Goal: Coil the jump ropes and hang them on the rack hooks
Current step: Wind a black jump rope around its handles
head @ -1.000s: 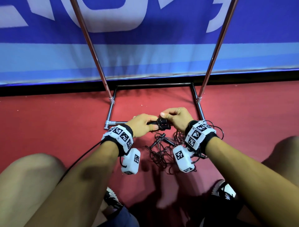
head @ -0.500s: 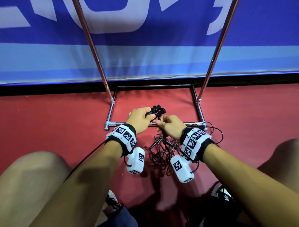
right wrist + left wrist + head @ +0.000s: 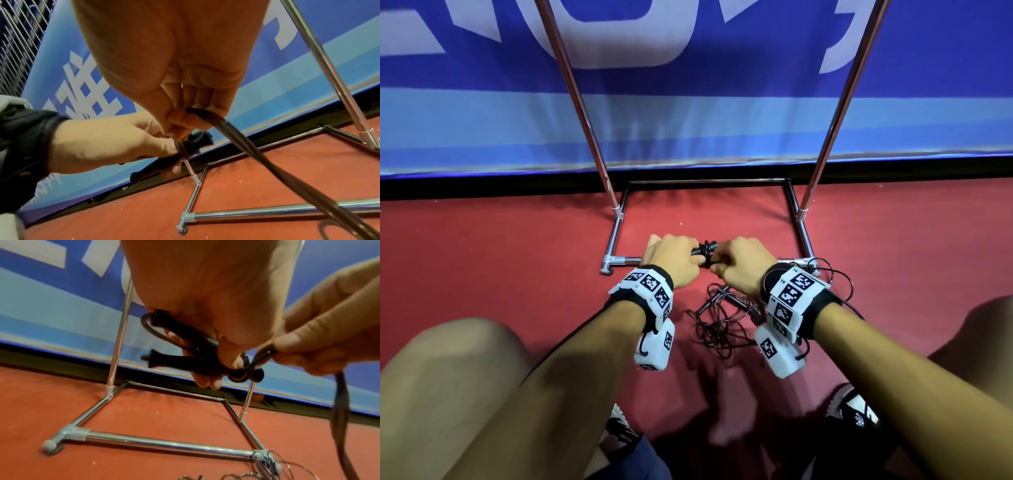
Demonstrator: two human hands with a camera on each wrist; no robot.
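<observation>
left hand [image 3: 671, 260] grips handles [image 3: 197, 360] | right hand [image 3: 739, 267] pinches rope [image 3: 230, 129]

Evenly bright throughout; soft shadows on the red floor [image 3: 482, 260]; glints on the chrome rack [image 3: 164, 445]; motion-blurred wrist views, bowed edges.

Camera placement: one head view, two wrist views.

The head camera looks forward and down from above the knees onto both hands, the red floor [image 3: 482, 260] and the chrome rack base [image 3: 619, 261], with the blue banner [image 3: 688, 120] behind. The left wrist camera sits close under the left hand [image 3: 205, 293], facing the rack base [image 3: 164, 443] and banner. The right wrist camera sits close under the right hand [image 3: 174, 56], angled leftward. All three share the rack base and the black jump rope handles [image 3: 185, 363].
</observation>
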